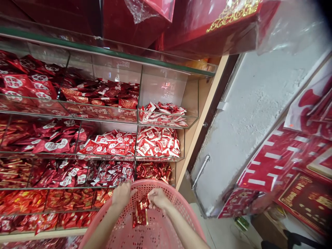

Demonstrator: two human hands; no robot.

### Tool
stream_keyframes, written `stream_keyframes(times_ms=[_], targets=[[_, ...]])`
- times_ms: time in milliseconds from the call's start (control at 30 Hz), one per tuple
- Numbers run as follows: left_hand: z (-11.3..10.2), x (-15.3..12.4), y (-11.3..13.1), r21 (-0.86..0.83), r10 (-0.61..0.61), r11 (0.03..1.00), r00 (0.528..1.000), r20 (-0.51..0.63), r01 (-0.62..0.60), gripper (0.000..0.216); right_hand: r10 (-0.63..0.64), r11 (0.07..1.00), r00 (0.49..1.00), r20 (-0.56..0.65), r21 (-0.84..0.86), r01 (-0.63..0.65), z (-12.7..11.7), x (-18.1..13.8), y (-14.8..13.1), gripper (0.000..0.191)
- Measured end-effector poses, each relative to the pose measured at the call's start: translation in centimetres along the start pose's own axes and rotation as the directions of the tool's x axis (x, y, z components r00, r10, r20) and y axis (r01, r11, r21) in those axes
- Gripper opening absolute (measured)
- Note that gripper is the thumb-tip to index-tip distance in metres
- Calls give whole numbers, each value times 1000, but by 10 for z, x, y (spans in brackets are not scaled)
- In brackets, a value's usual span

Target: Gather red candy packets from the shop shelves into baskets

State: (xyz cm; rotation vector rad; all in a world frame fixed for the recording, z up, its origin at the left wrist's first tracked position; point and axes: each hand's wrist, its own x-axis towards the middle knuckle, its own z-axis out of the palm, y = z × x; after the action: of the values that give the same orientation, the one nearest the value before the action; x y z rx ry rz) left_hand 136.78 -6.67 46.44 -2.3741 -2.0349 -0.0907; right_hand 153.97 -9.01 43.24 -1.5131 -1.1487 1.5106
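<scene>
A pink perforated plastic basket (193, 216) stands in front of me against the shelves. My left hand (122, 194) grips its far rim on the left, fingers over the edge and the thumb on the inside. Over the basket's inside, my right hand (157, 198) pinches shiny red wrapped candies (140, 213) with gold edges; they hang below the fingertips, and I cannot tell how many there are. Just beyond the rim is a shelf compartment with similar shiny red candies (153, 171).
Glass-divided shelves hold several compartments of red packets (114, 142) and white-and-red packets (158, 141). Large red boxes (207, 31) jut out above on a glass shelf (109, 52). On the right are a rough white wall (249, 103) and hanging red packages (275, 159).
</scene>
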Motion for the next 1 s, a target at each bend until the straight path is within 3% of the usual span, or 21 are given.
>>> stream_keyframes(times_ms=[167,367,533,600,667,733,800,900,1000], targets=[[-3,0,0,-5,-7,1000,1000,9,7,41,201,971,979,26,124,-203,19,2,15,7],[-5,-1,1,-5,-3,1000,1000,14,3,41,234,961,972,16,151,-233,20,-2,9,8],[-3,0,0,-21,-13,1000,999,33,14,43,239,970,971,-8,47,-239,20,5,22,11],[-2,1,0,-25,-11,1000,999,31,12,42,151,977,986,-75,-144,-160,18,5,23,11],[-3,1,1,-19,-12,1000,1000,25,12,40,-93,908,978,-185,-420,7,12,3,18,9],[-4,0,2,-11,-14,1000,1000,20,14,40,-364,768,898,-248,-625,139,1,0,6,11],[-7,-1,3,-16,-19,1000,1000,23,19,39,-532,682,800,-280,-702,208,-13,-4,-8,16],[-8,-2,3,-33,-24,999,999,34,25,39,-634,669,681,-367,-702,244,-35,-4,-23,18],[-5,-1,3,-31,-28,999,999,32,29,40,-588,726,659,-468,-665,176,-51,3,-28,28]])
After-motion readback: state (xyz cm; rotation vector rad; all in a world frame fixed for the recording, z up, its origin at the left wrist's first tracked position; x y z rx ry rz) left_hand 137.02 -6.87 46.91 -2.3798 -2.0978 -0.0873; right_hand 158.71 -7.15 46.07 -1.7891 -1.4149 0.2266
